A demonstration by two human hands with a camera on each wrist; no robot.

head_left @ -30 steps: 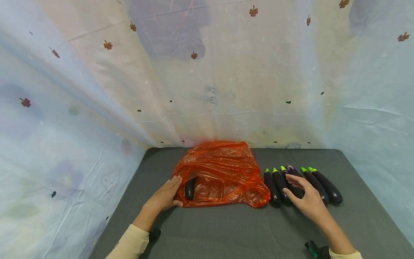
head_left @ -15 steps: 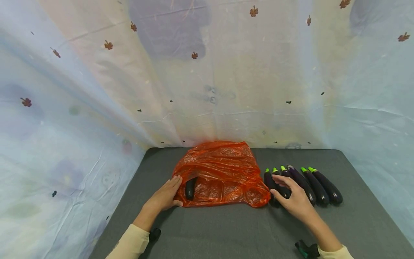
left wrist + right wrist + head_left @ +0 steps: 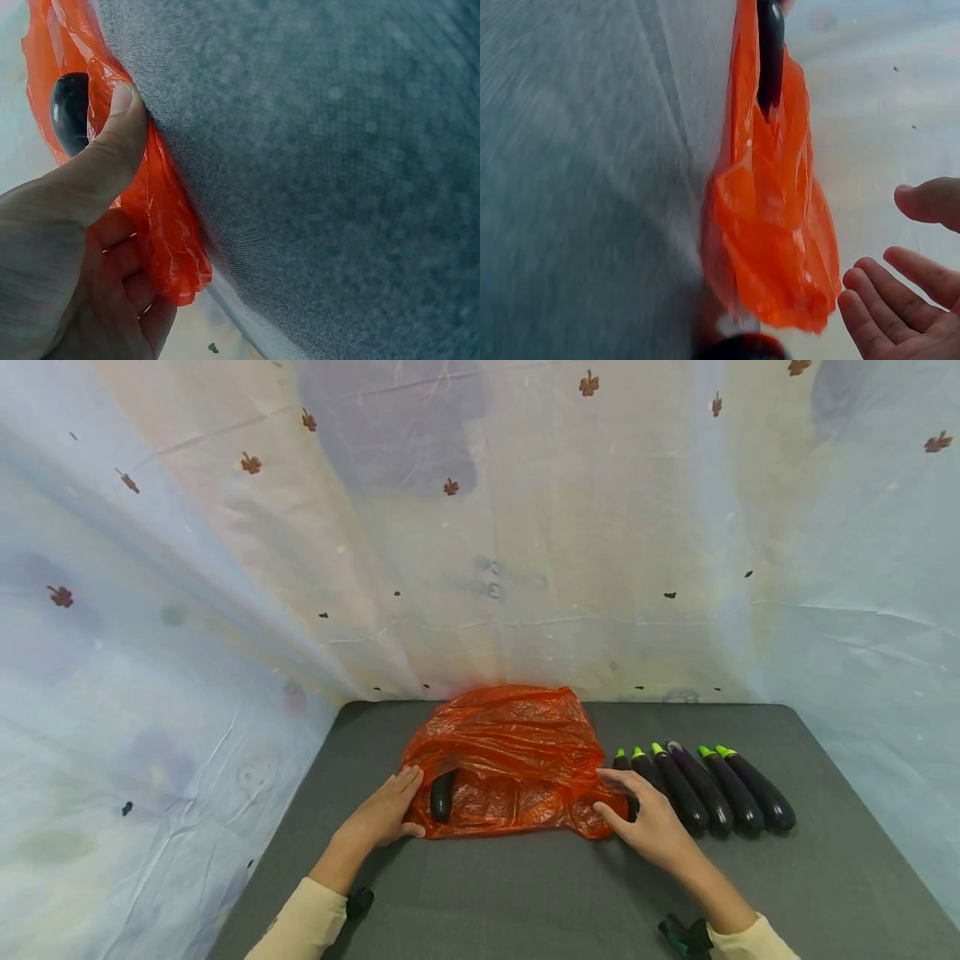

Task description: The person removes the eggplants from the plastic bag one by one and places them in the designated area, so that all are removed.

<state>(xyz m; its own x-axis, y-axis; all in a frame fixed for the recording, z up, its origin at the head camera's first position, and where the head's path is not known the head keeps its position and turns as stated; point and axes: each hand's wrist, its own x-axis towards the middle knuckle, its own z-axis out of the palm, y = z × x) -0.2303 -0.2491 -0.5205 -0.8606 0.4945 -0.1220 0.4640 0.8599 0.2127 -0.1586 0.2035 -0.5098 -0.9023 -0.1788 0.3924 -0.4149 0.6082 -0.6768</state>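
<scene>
An orange plastic bag (image 3: 510,735) lies on the grey table. The glossy dark end of an eggplant (image 3: 442,797) shows at its mouth; what lies deeper is hidden. My left hand (image 3: 382,810) rests on the bag's left edge, fingers extended in the head view, thumb against the plastic in the left wrist view. By the bag's right corner hovers my right hand (image 3: 651,825), thumb and fingers spread. In the right wrist view its fingertips stand apart from the bag. The hand partly covers the leftmost eggplant (image 3: 621,760) of the row on the right.
Several green-capped eggplants (image 3: 716,789) lie side by side on the right of the table (image 3: 495,893). Behind and at the sides hangs a pale patterned sheet (image 3: 525,527), meeting the table's far edge.
My right hand has moved left across the eggplant row, from about its middle to the bag's right corner. The left hand, bag and eggplants keep their places.
</scene>
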